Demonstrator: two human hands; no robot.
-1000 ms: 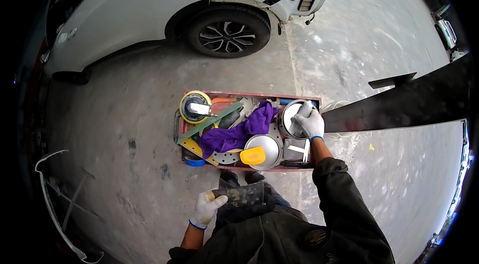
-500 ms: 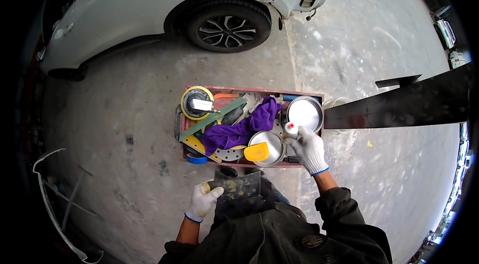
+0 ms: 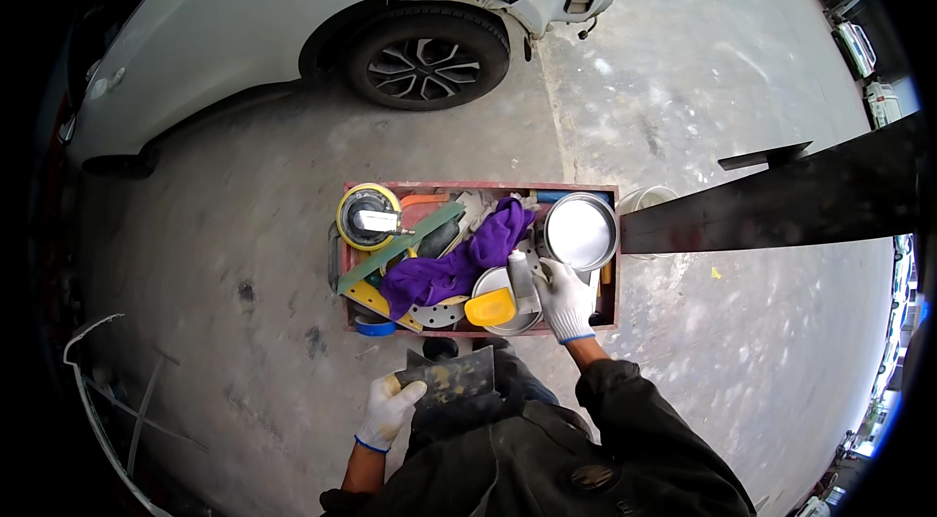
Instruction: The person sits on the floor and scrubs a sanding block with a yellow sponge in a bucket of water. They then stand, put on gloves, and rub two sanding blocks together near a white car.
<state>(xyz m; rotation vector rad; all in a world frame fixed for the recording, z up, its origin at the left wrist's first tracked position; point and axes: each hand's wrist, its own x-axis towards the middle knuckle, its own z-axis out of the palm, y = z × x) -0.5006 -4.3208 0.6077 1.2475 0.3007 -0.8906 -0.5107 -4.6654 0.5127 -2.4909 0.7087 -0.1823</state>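
My left hand [image 3: 389, 410], in a white knitted glove with a blue cuff, grips the left end of a dark flat plate [image 3: 457, 379] with yellowish smears. That plate hangs in front of my legs. My right hand [image 3: 566, 300], gloved the same way, is closed around a grey squeeze tube [image 3: 525, 285] over the cart's right half. Beneath the tube lies a round tin lid [image 3: 508, 325], partly covered. A yellow plastic spreader [image 3: 490, 307] rests at the lid's left side. Just beyond my right hand stands a round metal can [image 3: 581, 232] with a pale inside.
The red tool cart [image 3: 478, 187] also holds a purple cloth [image 3: 459, 268], a round sander [image 3: 369, 216], a green strip [image 3: 402, 246] and blue tape [image 3: 375, 326]. A white car [image 3: 254, 19] stands ahead. From the right reaches a dark beam [image 3: 771, 205], beside a pale bucket [image 3: 646, 199].
My right hand has moved left and nearer with the tube, which now shows its side instead of its red-tipped end. The left hand still holds the plate.
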